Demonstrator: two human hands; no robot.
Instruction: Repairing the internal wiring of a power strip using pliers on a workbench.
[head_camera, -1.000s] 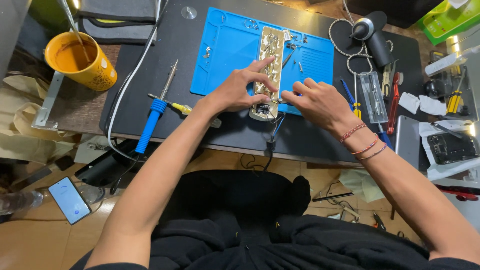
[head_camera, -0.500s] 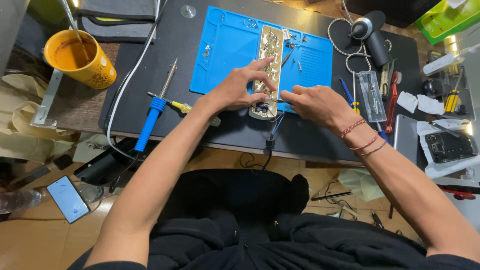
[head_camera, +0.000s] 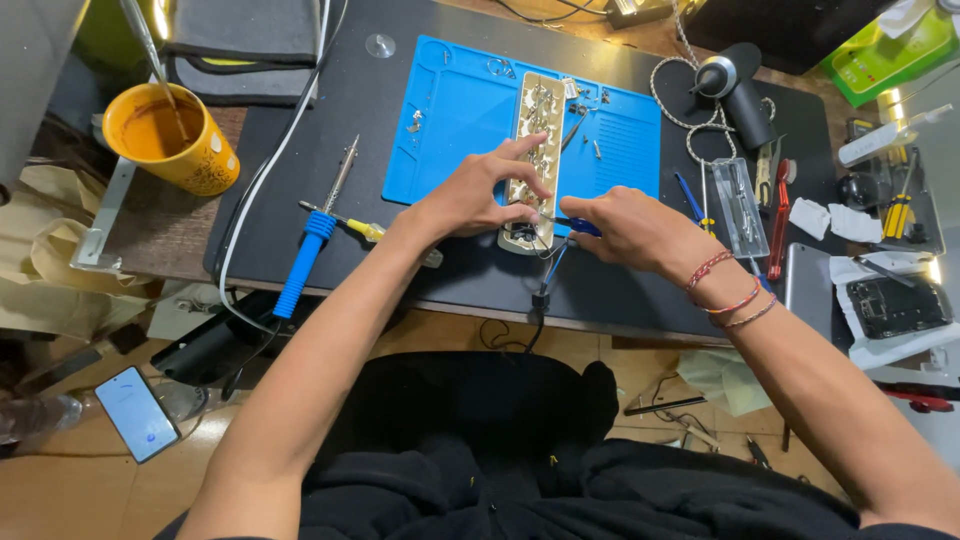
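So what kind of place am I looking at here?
Most likely a small electronics repair bench. A blue work mat holds an opened power strip with its metal contacts bare, a blue soldering iron lies beside it, and a dismantled phone sits at the right.

One mug (head_camera: 170, 135), one soldering iron (head_camera: 310, 245), two hands (head_camera: 470, 195).

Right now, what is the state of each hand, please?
Left hand: fingers spread, pressing on the opened power strip.
Right hand: closed in a grip on a blue-handled tool at the strip's near end.
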